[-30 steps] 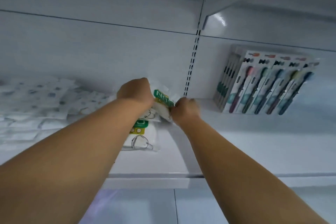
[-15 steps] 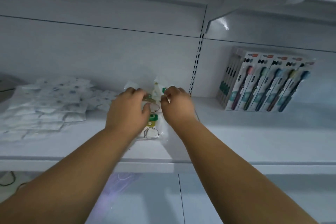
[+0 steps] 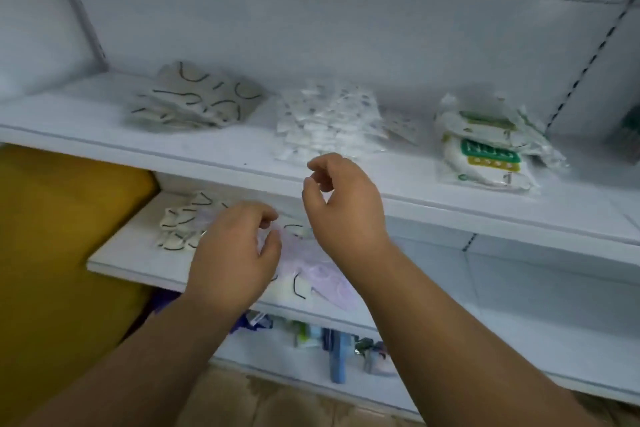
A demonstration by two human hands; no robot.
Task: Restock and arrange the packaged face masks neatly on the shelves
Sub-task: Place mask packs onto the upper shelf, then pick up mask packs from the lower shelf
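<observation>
Nearby, green-labelled mask packs lie right of patterned packs.

A shop: white metal display shelving with slotted uprights at right, stocked with piles of packaged face masks and small packaged goods at bottom centre.

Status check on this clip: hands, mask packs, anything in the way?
Left hand and right hand empty, fingers loosely curled. Green-label mask packs stacked on upper shelf. Loose mask packs scattered on lower shelf. Nothing blocking.
</observation>
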